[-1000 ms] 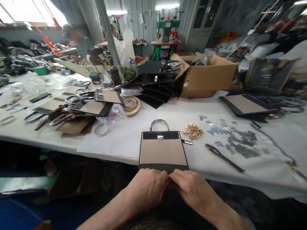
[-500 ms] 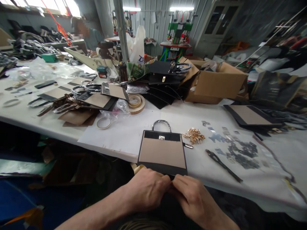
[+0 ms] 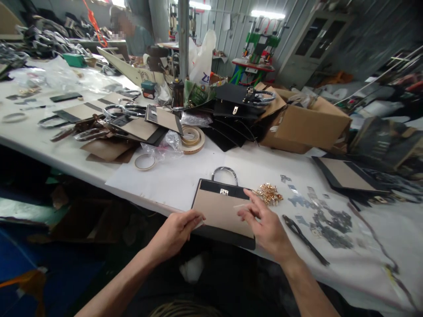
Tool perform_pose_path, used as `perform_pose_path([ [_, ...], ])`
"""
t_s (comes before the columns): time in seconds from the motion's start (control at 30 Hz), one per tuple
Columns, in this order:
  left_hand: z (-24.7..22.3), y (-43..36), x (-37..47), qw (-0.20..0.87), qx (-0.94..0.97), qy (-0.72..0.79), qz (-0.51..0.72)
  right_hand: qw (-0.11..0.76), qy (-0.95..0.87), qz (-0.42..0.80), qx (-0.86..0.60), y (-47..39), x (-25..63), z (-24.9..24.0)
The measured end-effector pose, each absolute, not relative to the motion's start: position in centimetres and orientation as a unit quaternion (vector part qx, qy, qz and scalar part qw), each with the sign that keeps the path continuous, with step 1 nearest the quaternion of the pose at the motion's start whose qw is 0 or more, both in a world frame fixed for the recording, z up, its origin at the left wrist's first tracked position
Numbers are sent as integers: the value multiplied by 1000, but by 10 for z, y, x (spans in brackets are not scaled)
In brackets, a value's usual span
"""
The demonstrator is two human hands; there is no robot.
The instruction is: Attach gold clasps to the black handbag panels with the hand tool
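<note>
A handbag panel (image 3: 218, 210), beige with black borders, lies flat at the table's front edge. Its plastic-wrapped handle (image 3: 224, 169) points away from me, and a silvery lock plate (image 3: 224, 192) sits on its upper black band. At the panel's left side, my left hand (image 3: 180, 231) is closed in a pinch on a small whitish strip (image 3: 199, 223), only partly visible. My right hand (image 3: 264, 222) hovers over the panel's right part, fingers apart and index finger stretched out. A thin pale sliver (image 3: 241, 205) shows by its fingertips; whether it is held is unclear.
Gold-coloured fasteners (image 3: 270, 193) lie in a heap right of the panel, near a dark hand tool (image 3: 306, 240) and scattered metal plates (image 3: 333, 224). Tape rolls (image 3: 191, 140), stacked black bag parts (image 3: 231, 119) and a cardboard box (image 3: 310, 123) stand farther back. A person (image 3: 139, 39) is at the far left.
My hands have moved apart and up from the panel's near edge, where they were together. A whitish strip now shows in my left fingers. My view has shifted slightly.
</note>
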State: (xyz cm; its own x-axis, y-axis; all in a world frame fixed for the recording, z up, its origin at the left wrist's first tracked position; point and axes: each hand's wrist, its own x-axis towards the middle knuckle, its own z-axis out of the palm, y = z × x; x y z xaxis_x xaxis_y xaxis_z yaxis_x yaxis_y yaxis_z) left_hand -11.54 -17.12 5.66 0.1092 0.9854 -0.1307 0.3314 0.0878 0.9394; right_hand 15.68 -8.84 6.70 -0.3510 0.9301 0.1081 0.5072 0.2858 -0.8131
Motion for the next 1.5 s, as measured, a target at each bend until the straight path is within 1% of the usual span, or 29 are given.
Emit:
perform_pose_path([
  [0.07, 58, -169, -106, 434, 636, 547, 328, 277, -718, 415, -486, -57, 149, 59],
  [0.1, 56, -167, -100, 421, 655, 535, 327, 266, -718, 428, -480, -44, 145, 55],
  [0.2, 44, -157, -82, 407, 673, 518, 336, 232, -754, 410, -458, -13, 134, 47],
  [0.3, 26, -147, -72, 414, 652, 527, 355, 189, -779, 402, -441, 7, 128, 43],
  [0.47, 11, -139, -71, 445, 594, 551, 381, 82, -786, 432, -435, 24, 119, 51],
  [0.63, 10, -136, -71, 496, 553, 555, 375, 33, -798, 426, -424, 31, 112, 55],
  [0.87, 11, -137, -70, 518, 534, 553, 376, 40, -819, 397, -412, 33, 116, 42],
  [1.1, 14, -136, -71, 511, 541, 564, 358, 89, -841, 355, -398, 30, 118, 29],
  [1.23, 12, -136, -70, 510, 536, 571, 356, 107, -815, 366, -437, 30, 120, 25],
  [1.37, 9, -136, -68, 516, 525, 577, 354, 99, -794, 392, -454, 33, 121, 27],
  [1.5, 8, -136, -68, 531, 511, 574, 357, 83, -766, 444, -457, 39, 120, 27],
])
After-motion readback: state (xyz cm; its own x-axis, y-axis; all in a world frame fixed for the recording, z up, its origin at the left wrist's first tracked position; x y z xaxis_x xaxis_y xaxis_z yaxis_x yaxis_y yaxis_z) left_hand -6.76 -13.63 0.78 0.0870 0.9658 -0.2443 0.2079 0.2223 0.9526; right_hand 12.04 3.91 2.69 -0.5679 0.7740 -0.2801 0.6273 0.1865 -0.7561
